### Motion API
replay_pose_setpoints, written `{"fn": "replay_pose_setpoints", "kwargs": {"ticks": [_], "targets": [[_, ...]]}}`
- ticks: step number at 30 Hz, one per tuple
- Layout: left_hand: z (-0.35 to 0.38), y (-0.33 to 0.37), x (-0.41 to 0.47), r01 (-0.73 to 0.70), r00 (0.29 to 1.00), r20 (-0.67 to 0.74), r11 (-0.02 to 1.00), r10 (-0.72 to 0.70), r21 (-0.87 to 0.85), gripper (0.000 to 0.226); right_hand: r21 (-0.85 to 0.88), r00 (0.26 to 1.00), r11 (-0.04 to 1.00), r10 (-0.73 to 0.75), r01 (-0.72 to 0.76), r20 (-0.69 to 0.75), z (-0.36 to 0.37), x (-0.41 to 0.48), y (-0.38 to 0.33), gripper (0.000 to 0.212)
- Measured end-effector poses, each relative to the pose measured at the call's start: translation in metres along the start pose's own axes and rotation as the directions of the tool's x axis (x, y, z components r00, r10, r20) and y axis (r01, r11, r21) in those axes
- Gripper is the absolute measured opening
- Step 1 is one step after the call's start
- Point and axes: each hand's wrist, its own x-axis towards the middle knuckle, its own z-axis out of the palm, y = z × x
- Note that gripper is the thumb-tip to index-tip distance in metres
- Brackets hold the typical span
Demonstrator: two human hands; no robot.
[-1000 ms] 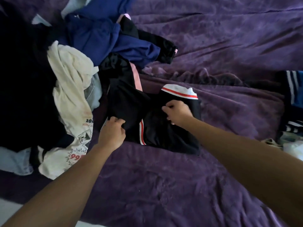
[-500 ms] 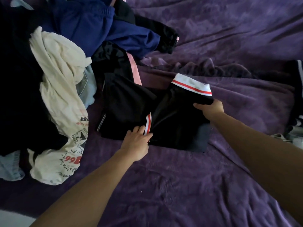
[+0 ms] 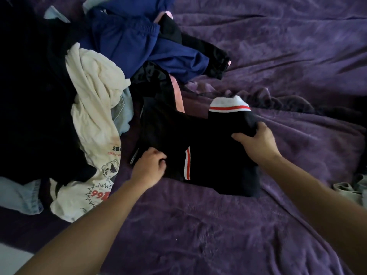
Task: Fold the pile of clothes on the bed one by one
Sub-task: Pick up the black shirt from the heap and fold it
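Writing first, since there's not much of it: the only readable stuff is on the cream tee (image 3: 95, 120) at the left of the pile of clothes (image 3: 59, 86). It's upside down from this view. There are dark digits that look like 88, a tiny red line under them that's too blurry to read, and lower down some red digits inside a spiky black starburst, maybe 66. Can't see any brand tag on anything.

The black garment (image 3: 208, 147) lies partly folded on the purple bed (image 3: 218, 225), just right of the pile, with its left edge right up against the cream tee and a bit of pale denim (image 3: 121, 110). Its long axis runs roughly left to right, with the right end sitting a little nearer the camera. The white band with a red line (image 3: 229, 105) is at the far right corner, pointing away from the person. A white and red stripe (image 3: 187, 163) runs near-to-far across the middle.

Both hands are on it. The left hand (image 3: 149, 167) has its fingers curled into the fabric at the near left edge. The right hand (image 3: 256, 141) grips a bunched fold at the right edge just below the band, thumb on top.

Further back in the pile is a blue garment (image 3: 139, 42) and another black piece with a pink stripe (image 3: 176, 92)
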Motion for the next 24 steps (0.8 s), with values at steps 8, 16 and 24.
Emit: {"fn": "replay_pose_setpoints", "kwargs": {"ticks": [8, 16, 24], "targets": [[-0.088, -0.086, -0.011, 0.230, 0.909, -0.303, 0.951, -0.286, -0.208, 0.022, 0.054, 0.925, 0.982, -0.188, 0.180, 0.330, 0.130, -0.038, -0.132, 0.049], [-0.090, -0.086, -0.012, 0.106, 0.881, -0.437, 0.976, -0.182, -0.192, 0.024, -0.017, 0.937, 0.944, -0.324, 0.329, 0.131, 0.143, -0.038, -0.083, 0.023], [-0.050, -0.038, 0.072, -0.191, 0.951, -0.144, 0.888, 0.272, 0.417, 0.061, -0.624, 0.845, 0.574, -0.302, 0.531, 0.441, 0.147, -0.017, -0.013, 0.069]]}}
